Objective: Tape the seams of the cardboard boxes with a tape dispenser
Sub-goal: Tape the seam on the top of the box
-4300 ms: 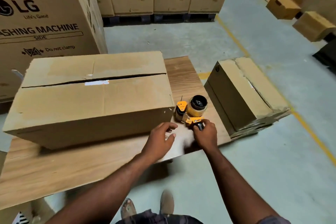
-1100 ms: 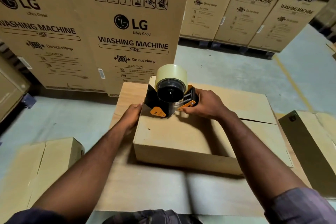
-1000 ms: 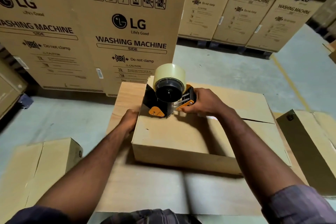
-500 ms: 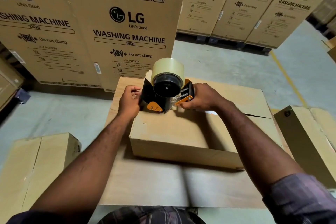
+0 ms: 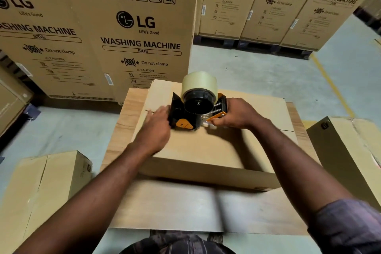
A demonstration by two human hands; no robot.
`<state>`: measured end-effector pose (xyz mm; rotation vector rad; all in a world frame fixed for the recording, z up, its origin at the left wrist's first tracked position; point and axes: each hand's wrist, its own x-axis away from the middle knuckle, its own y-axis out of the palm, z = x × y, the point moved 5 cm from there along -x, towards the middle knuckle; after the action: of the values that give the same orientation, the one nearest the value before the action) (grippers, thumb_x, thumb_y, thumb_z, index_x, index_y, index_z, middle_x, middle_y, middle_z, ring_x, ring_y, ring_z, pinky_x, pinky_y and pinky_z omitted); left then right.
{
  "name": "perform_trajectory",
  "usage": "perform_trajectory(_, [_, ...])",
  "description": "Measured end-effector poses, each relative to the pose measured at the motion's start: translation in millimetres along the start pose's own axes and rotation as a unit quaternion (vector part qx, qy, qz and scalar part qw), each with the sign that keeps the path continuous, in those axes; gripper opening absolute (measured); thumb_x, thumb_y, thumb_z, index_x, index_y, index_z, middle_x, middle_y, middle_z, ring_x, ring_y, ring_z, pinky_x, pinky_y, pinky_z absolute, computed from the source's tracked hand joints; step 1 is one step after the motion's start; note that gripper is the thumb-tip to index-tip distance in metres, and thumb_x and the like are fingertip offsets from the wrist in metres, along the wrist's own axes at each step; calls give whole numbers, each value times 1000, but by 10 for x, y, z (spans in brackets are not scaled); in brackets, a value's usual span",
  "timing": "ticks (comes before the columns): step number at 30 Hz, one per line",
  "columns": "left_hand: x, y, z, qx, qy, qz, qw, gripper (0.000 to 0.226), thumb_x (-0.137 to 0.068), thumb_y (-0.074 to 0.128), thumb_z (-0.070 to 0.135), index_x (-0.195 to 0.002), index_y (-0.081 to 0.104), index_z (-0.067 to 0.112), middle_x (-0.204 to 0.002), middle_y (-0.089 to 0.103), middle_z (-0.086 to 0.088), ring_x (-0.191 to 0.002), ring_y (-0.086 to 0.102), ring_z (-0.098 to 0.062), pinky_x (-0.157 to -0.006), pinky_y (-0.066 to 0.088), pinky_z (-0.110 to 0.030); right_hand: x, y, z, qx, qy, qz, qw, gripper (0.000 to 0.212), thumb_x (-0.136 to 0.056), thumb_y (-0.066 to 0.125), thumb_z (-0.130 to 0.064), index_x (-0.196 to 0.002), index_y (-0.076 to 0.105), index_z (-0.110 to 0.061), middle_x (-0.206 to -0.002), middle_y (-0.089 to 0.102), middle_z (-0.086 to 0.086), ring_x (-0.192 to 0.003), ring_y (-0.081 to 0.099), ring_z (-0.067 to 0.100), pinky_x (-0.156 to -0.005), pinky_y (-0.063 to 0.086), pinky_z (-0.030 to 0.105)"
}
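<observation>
Box: plain brown cardboard, lying flat on the worktop, its long side across the view.
Seam: a thin dark line across the box top; its right stretch is bare, and its middle is hidden under the dispenser.
Dispenser: black body with orange parts, standing on the box top over the seam, near the box's left end.
Roll: pale tape on the dispenser's black hub, the highest part of the tool (the hub's round face points at the camera).
Right hand: fingers curled tight round the dispenser's handle at its right side, knuckles up, wrist low over the box.
Left hand: palm down on the box top, just left of the dispenser; the fingers seem stretched out flat with their tips at the tool's black front plate, though motion blur smears them.
Sleeve: greyish cloth on the right forearm, at the lower right edge.
Worktop: light wood grain, wider than the box, with a bare strip showing between the box and the person.
Left box: brown, on the floor beside the worktop's left edge.
Right box: brown, tipped at a slant, just beside the worktop's right edge.
Cartons: tall, printed "LG" and "WASHING MACHINE SIDE", standing right behind the worktop; a further row stands at the back right.
Floor: grey concrete.
Line: yellow, painted on the floor, running away on the right.
</observation>
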<state>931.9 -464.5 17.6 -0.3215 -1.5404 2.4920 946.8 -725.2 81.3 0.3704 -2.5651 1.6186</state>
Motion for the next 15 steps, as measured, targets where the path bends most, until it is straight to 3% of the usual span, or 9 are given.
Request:
perform_trajectory(2, [85,175,67,-58,34,-82,994,53,-102,20,37,-118,68,22,-165,20,-6,-153,16,-26,-125,14,-48,10,3,10,3,-9,1,1000,35,-65,83,-60,-81,64,-35,-71,70,-16,-69,63,-2,-60,43,26])
perform_trajectory(4, [101,137,27,-47,6,-83,995,64,-98,14,50,-105,72,24,-166,20,-1,-152,20,-26,-123,18,-49,14,-14,-8,9,-21,1,1000,34,-66,82,-61,-81,64,-36,-75,70,-16,-73,63,3,-60,41,26])
perform_trajectory(5, [102,108,7,-40,1,-75,996,63,-97,16,51,-108,72,24,-165,22,1,-151,23,-25,-123,20,-49,13,-23,-9,10,-26,-1,1000,34,-65,81,-61,-81,64,-37,-75,69,-16,-75,64,6,-60,41,26])
perform_trajectory(7, [129,54,49,-30,2,-59,998,52,-101,24,45,-133,61,25,-165,22,4,-152,21,-20,-125,16,-42,26,-72,39,19,-32,-9,999,35,-66,80,-62,-83,65,-36,-77,70,-16,-76,64,6,-60,40,26])
perform_trajectory(9, [145,13,122,-32,14,-47,998,53,-104,29,39,-157,29,29,-165,17,8,-153,13,-11,-125,12,-36,79,-164,179,21,-24,-15,999,40,-63,79,-63,-87,66,-35,-82,71,-16,-79,64,7,-63,44,27])
perform_trajectory(11, [130,15,141,-41,21,-46,998,57,-106,31,39,-160,15,32,-166,14,11,-152,10,-5,-125,11,-33,191,-291,435,15,-5,-16,1000,47,-55,74,-69,-87,67,-35,-81,71,-17,-80,65,7,-65,47,28])
perform_trajectory(15, [122,45,154,-62,-13,-37,997,56,-106,31,39,-160,17,31,-166,15,10,-153,10,-7,-124,10,-34,394,-433,945,14,13,-10,1000,46,-54,73,-69,-86,68,-37,-81,72,-17,-81,67,6,-73,56,34])
